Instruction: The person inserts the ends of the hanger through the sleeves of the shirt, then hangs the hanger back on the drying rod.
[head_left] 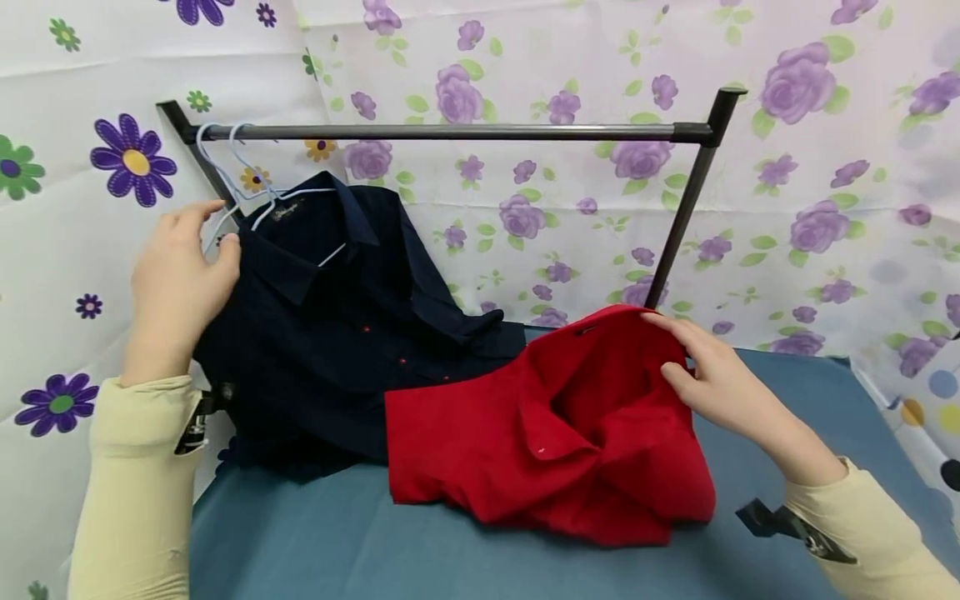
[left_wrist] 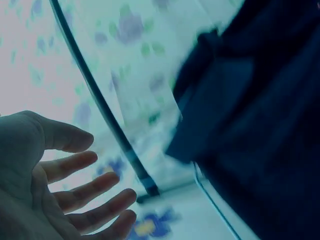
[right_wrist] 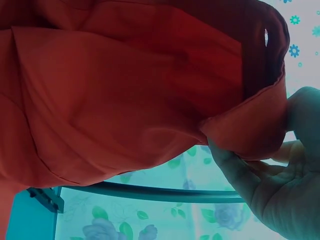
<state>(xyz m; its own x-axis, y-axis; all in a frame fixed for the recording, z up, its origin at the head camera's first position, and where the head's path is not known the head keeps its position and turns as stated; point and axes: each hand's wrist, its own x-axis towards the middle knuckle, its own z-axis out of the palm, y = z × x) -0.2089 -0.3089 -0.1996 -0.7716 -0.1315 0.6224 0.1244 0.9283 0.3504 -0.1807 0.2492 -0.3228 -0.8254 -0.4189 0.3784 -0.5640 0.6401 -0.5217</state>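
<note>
A navy shirt [head_left: 322, 308] with red buttons hangs on a pale blue hanger [head_left: 236, 187] at the rod's left end. Beside its collar is my left hand [head_left: 183, 271]; in the left wrist view, the fingers [left_wrist: 95, 207] are spread and hold nothing. A red shirt [head_left: 480, 442] lies bunched on the blue cloth, its collar raised at the right. My right hand [head_left: 723, 383] grips that collar, with the thumb on one side and fingers behind it in the right wrist view, where the collar fold [right_wrist: 250, 125] shows close up.
A garment rack's dark metal rod [head_left: 450, 132] spans the back, with slanting posts at both ends. A second pale blue hanger hook sits on the rod beside the first. Blue cloth [head_left: 315, 533] covers the table, and flower-printed sheets [head_left: 510, 67] hang behind.
</note>
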